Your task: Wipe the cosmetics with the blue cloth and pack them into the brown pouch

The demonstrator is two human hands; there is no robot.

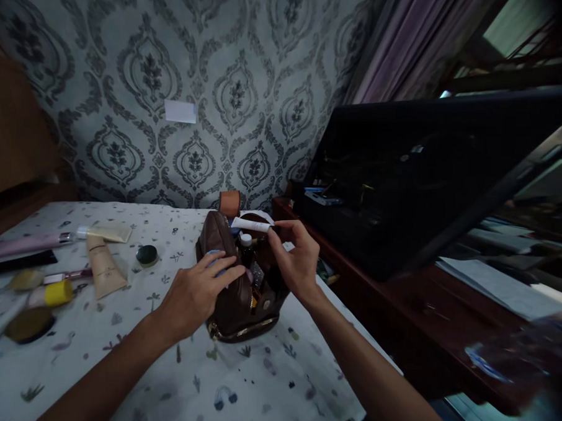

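A brown zip-up cosmetic bag (241, 318) stands unzipped on the patterned cloth. My left hand (198, 291) rests over its left side, fingers laid across the leather and holding it; the thumb is hidden. Something blue (213, 253) shows under those fingers, too covered to name. Above the bag's opening, my right hand (297, 259) pinches one end of a slim white tube (252, 225) between thumb and fingertips. Inside the bag sit a dark bottle with a white cap (246, 240) and several small items that I cannot make out.
On the left lie a beige tube (104, 268), a cream tube (107, 233), a round dark-lidded jar (147, 255), a yellow-capped item (58, 293) and several other cosmetics. An orange-brown object (229, 203) is behind the bag. A large black screen (428, 179) leans over the dark wooden desk (416, 329) at right.
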